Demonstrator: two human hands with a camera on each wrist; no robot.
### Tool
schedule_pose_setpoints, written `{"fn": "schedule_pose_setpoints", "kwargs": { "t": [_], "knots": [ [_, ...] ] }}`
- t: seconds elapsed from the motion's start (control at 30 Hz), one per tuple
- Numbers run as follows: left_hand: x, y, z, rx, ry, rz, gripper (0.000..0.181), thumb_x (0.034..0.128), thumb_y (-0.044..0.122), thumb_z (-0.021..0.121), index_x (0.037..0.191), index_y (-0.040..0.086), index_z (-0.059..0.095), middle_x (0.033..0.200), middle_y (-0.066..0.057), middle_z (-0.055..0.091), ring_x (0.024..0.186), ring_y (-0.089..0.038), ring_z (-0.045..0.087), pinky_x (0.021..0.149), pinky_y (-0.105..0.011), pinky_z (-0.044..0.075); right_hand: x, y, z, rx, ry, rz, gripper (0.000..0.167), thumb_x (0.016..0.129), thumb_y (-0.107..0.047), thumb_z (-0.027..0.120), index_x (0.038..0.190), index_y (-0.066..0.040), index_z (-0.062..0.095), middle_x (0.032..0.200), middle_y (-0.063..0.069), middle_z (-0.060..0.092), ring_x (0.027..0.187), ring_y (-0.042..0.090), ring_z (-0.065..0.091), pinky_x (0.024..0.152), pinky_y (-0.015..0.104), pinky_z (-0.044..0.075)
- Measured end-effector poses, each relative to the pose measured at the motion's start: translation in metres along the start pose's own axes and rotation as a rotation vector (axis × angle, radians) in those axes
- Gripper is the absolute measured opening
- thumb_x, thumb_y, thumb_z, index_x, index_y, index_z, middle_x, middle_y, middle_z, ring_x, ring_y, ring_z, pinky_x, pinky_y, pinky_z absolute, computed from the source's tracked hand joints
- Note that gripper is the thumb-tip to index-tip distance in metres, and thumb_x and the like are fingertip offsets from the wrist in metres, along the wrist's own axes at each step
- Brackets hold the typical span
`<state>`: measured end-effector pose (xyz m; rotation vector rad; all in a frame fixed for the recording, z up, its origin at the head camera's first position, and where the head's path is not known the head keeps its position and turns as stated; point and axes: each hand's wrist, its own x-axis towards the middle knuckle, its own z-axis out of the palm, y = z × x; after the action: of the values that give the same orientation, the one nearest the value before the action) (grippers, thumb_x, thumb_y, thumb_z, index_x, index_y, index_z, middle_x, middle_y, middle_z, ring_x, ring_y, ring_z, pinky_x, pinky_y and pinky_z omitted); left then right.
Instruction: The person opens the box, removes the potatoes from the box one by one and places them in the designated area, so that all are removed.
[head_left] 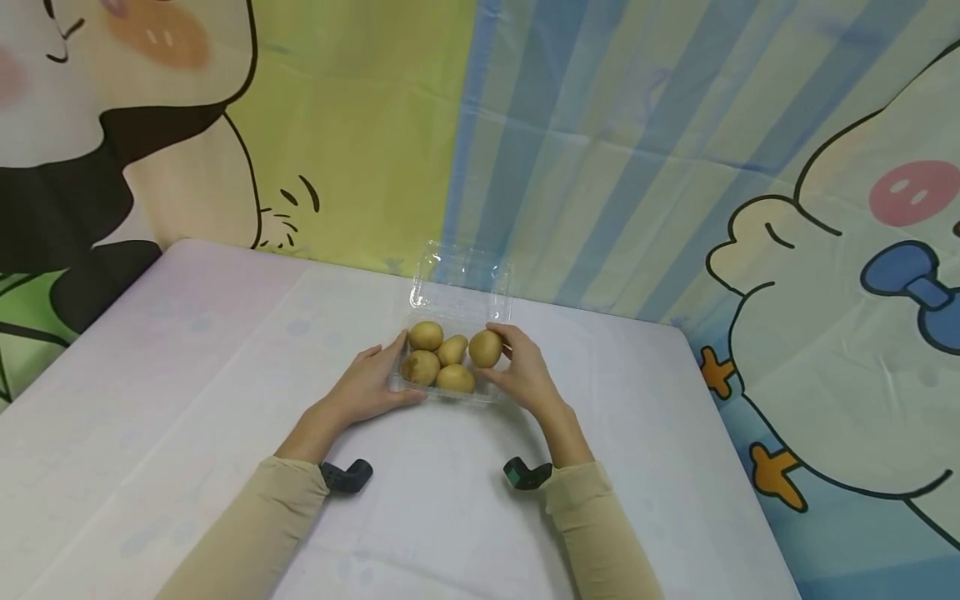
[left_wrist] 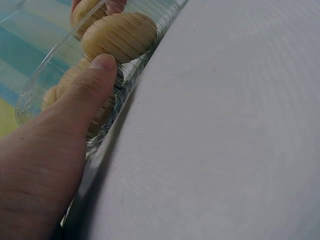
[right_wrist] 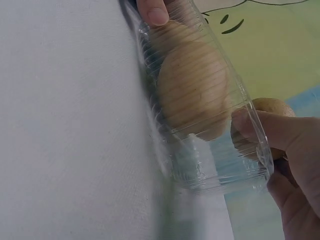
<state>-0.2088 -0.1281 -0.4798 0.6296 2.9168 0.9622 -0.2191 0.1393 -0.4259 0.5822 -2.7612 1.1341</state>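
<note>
- While the left hand [head_left: 371,385] lies spread about the left near corner of the clear container [head_left: 483,398], its thumb rests along the near wall.
- Right hand [head_left: 523,371] pinches one potato [head_left: 486,348] between thumb and fingers at the container's right end; whether that potato touches the base cannot be told.
- Four other potatoes [head_left: 454,379] sit inside, toward the left.
- Transparent lid [head_left: 465,287] stands raised on the far side.
- Container rests on the white-covered table [head_left: 660,417], near its far edge.
</note>
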Motion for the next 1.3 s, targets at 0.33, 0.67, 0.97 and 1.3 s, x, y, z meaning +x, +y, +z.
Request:
{"fn": "schedule_pose_setpoints", "kwargs": {
  "t": [0.33, 0.67, 0.97, 1.3],
  "knots": [
    [0.000, -0.002, 0.002, 0.001, 0.004, 0.004, 0.117, 0.0724, 0.072, 0.063, 0.151, 0.000, 0.015, 0.152, -0.016, 0.032, 0.136, -0.029, 0.041, 0.118, -0.047, 0.019, -0.006, 0.005, 0.004, 0.117, 0.048, -0.012, 0.075, 0.067, -0.008, 0.084, 0.135, -0.005, 0.050, 0.136, 0.010, 0.056, 0.124, 0.022, 0.055, 0.099, 0.023, 0.047],
    [0.000, -0.002, 0.002, 0.006, 0.017, 0.012, 0.116, 0.0727, 0.069, 0.066, 0.151, 0.000, 0.015, 0.153, -0.016, 0.031, 0.136, -0.029, 0.041, 0.118, -0.046, 0.019, -0.010, 0.009, 0.007, 0.201, 0.081, -0.069, 0.076, 0.069, -0.009, 0.082, 0.136, -0.003, 0.048, 0.142, 0.015, 0.050, 0.127, 0.025, 0.052, 0.100, 0.030, 0.047],
    [0.001, -0.001, 0.001, 0.009, 0.005, 0.015, 0.115, 0.0738, 0.068, 0.066, 0.151, 0.000, 0.014, 0.154, -0.016, 0.030, 0.136, -0.029, 0.040, 0.119, -0.045, 0.018, -0.014, 0.016, 0.006, 0.219, 0.124, -0.081, 0.077, 0.068, -0.006, 0.082, 0.136, -0.002, 0.047, 0.145, 0.010, 0.046, 0.130, 0.023, 0.049, 0.100, 0.019, 0.044],
    [0.000, -0.002, 0.001, -0.006, 0.014, 0.020, 0.116, 0.0726, 0.070, 0.065, 0.151, 0.001, 0.014, 0.153, -0.017, 0.031, 0.135, -0.030, 0.042, 0.118, -0.046, 0.019, -0.017, 0.022, -0.002, 0.242, 0.161, -0.006, 0.075, 0.068, -0.001, 0.082, 0.135, -0.005, 0.048, 0.145, 0.009, 0.047, 0.128, 0.024, 0.051, 0.098, 0.020, 0.046]
  ]
}}
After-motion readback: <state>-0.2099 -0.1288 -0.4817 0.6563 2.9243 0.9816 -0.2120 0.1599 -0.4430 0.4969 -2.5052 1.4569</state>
